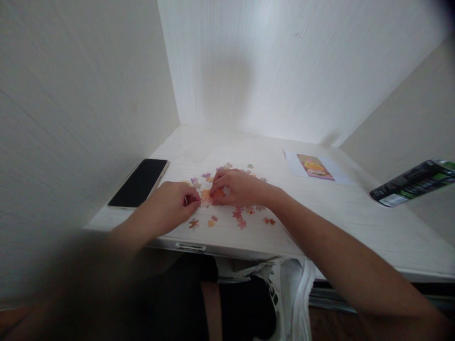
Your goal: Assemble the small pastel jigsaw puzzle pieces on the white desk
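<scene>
An orange cluster of jigsaw puzzle pieces [206, 194] lies on the white desk between my two hands. My left hand [172, 203] is closed, thumb and index finger pinched at the cluster's left edge, apparently on a puzzle piece. From the right, my right hand [240, 187] reaches across with fingers curled down onto the orange pieces, partly covering them. Loose pieces lie all around, among them a pink piece [241, 223], a brown-orange piece [269, 221] and a purple piece [195, 181]. Exactly which piece each hand grips is hard to make out.
A dark-screened smartphone [138, 183] lies on the desk at the left. Toward the back right is a printed picture [314, 167] on white paper. A black and green can [414, 183] stands at the far right. White panels enclose the desk, with a drawer handle [190, 247] below its front edge.
</scene>
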`<move>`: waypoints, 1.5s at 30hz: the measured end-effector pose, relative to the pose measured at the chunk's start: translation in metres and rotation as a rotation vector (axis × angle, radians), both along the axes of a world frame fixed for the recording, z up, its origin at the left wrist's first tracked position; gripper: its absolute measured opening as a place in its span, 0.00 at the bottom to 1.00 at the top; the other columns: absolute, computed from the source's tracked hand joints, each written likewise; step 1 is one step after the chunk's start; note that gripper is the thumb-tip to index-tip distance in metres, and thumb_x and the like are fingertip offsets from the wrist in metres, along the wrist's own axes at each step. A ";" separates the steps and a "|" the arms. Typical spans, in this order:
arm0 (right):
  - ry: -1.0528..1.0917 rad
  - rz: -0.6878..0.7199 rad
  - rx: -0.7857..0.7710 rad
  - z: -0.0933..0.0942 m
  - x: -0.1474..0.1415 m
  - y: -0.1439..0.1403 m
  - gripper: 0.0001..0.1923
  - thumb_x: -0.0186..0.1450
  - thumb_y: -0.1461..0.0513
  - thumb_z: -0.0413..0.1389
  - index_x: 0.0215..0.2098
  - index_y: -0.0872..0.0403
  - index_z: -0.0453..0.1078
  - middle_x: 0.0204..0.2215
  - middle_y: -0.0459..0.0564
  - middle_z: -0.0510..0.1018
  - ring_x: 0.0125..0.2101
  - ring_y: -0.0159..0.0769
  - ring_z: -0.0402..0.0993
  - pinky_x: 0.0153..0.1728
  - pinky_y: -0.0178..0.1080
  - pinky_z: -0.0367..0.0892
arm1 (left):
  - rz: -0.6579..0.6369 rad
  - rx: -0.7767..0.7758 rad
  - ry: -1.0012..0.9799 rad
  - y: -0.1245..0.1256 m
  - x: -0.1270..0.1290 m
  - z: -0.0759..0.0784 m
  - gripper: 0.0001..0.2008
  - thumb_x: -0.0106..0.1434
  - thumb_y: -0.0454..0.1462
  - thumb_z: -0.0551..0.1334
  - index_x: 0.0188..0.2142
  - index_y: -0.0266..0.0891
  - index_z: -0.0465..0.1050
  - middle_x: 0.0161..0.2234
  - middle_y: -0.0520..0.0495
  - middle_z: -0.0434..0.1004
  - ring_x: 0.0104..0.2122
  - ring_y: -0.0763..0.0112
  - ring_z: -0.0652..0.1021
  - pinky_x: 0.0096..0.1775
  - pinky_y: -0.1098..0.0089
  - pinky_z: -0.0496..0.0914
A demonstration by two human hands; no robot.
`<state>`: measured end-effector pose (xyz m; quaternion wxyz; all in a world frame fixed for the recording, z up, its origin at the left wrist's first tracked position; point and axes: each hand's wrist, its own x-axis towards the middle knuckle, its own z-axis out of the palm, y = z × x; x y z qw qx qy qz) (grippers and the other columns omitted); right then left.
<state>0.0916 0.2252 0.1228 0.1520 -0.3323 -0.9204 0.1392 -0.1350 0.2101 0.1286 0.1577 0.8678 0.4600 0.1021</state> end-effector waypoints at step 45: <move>0.277 -0.325 0.268 0.003 0.026 0.020 0.06 0.64 0.62 0.57 0.33 0.55 0.77 0.32 0.49 0.74 0.29 0.29 0.68 0.35 0.36 0.65 | -0.092 0.219 0.019 0.019 -0.013 -0.010 0.12 0.64 0.35 0.56 0.38 0.39 0.78 0.39 0.45 0.79 0.37 0.64 0.77 0.42 0.64 0.69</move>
